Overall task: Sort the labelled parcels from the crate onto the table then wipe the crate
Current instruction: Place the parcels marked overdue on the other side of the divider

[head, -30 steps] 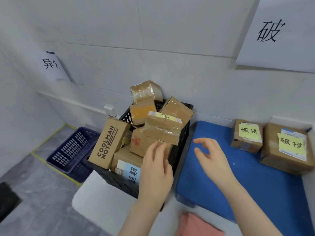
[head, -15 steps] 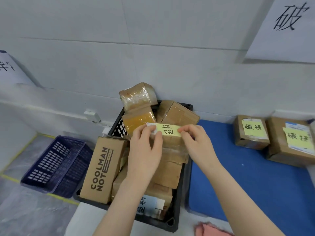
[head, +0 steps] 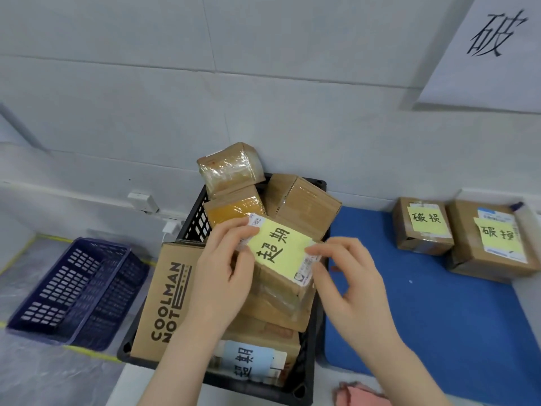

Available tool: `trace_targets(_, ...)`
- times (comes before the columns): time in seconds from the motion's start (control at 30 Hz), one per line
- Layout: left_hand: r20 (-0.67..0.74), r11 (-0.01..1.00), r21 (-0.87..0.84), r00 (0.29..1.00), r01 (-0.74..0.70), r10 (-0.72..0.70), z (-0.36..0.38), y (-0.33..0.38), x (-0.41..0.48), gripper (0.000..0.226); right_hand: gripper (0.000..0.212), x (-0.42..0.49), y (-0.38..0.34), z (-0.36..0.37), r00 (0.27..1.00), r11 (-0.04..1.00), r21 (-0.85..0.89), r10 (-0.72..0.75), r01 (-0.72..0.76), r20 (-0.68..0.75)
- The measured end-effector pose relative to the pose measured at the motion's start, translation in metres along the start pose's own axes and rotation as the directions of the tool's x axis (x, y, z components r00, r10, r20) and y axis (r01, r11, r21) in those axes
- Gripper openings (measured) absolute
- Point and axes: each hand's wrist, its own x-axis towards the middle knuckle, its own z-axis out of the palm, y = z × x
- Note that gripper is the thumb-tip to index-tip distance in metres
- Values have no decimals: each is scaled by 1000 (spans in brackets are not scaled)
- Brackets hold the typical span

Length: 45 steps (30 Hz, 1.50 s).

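Note:
A black plastic crate [head: 193,221] stands on the table, piled with several brown cardboard parcels. Both hands hold one taped parcel with a yellow note [head: 279,252] above the pile, its label tilted toward me. My left hand [head: 222,276] grips its left end and my right hand [head: 348,279] pinches its right end. A tall "COOLMAN NOT" box [head: 167,300] leans at the crate's left side. A parcel with a blue label [head: 251,363] lies at the crate's near end. Two parcels with yellow notes [head: 423,225] [head: 491,238] sit on the blue mat [head: 424,317] at the right.
An empty dark blue basket [head: 76,291] lies on the floor to the left. A pink cloth [head: 360,395] lies at the table's near edge. White paper signs hang on the tiled wall, one at the upper right [head: 494,51].
Both hands reached into the crate, took hold of the yellow-noted parcel and lifted it, tilting its label toward me. The view moved closer to the crate.

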Motion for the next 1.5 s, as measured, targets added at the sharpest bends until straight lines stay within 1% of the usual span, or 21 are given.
trace_targets(0.07,21,1000,-8,999,-28,28,-3,-3,0,31,24,19,8,-6,998,999,-12,-39,39,56)
trace_targets(0.13,38,999,-24,998,-46,47,-5,-6,1,32,26,38,12,-8,978,996,-22,-84,90,193)
trace_targets(0.17,42,998,-29,998,-54,55,-6,-6,0,34,27,45,12,-8,954,995,-3,-99,104,283)
trace_targets(0.23,-2,998,24,998,-66,66,-5,-6,-5,36,26,54,7,-4,894,992,108,-100,58,436)
trace_targets(0.27,-61,995,78,996,-56,61,-3,-5,-11,34,26,55,5,-2,880,989,145,-101,38,464)
trace_targets(0.33,-210,990,139,978,28,1,3,1,-30,27,28,51,3,2,894,986,153,-120,59,431)
trace_targets(0.37,-257,988,142,966,68,-29,7,6,-42,24,29,47,3,4,904,985,151,-137,82,406)
trace_targets(0.4,-270,986,138,962,88,-48,11,11,-54,24,31,42,2,6,911,984,148,-148,97,385)
trace_targets(0.43,-248,987,124,967,98,-64,15,16,-64,28,32,36,2,8,917,984,147,-151,102,369)
trace_targets(0.5,-139,991,89,987,99,-86,23,19,-76,42,32,27,1,12,928,984,132,-157,118,338)
trace_targets(0.53,-85,992,87,993,91,-83,25,18,-78,49,33,23,1,13,931,983,121,-168,136,325)
trace_targets(0.6,-27,994,77,997,73,-72,26,15,-77,56,36,14,2,14,927,977,127,-205,173,313)
trace_targets(0.63,-18,995,59,997,74,-73,25,14,-75,56,38,10,3,14,927,974,137,-215,180,307)
trace_targets(0.73,-39,998,-12,997,65,-65,19,11,-74,47,40,-3,6,13,943,977,153,-187,149,274)
trace_targets(0.8,-65,1000,2,997,31,-31,17,9,-73,45,39,-9,7,13,956,981,142,-162,130,244)
trace_targets(0.9,-90,999,24,995,-27,29,15,12,-70,44,37,-19,6,13,969,975,196,-145,106,198)
trace_targets(1.07,-63,986,9,984,-169,169,14,40,-65,50,36,-35,1,-12,991,969,217,-129,120,26)
trace_targets(1.17,-13,972,1,972,-235,235,23,68,-70,51,34,-46,-3,-42,991,965,228,-119,129,-54)
trace_targets(1.27,-2,950,-8,950,-313,313,42,98,-80,51,35,-63,-3,-80,988,968,217,-97,122,-122)
trace_targets(1.5,90,910,-80,906,-407,413,118,174,-132,48,35,-138,23,-184,966,979,180,-43,90,-253)
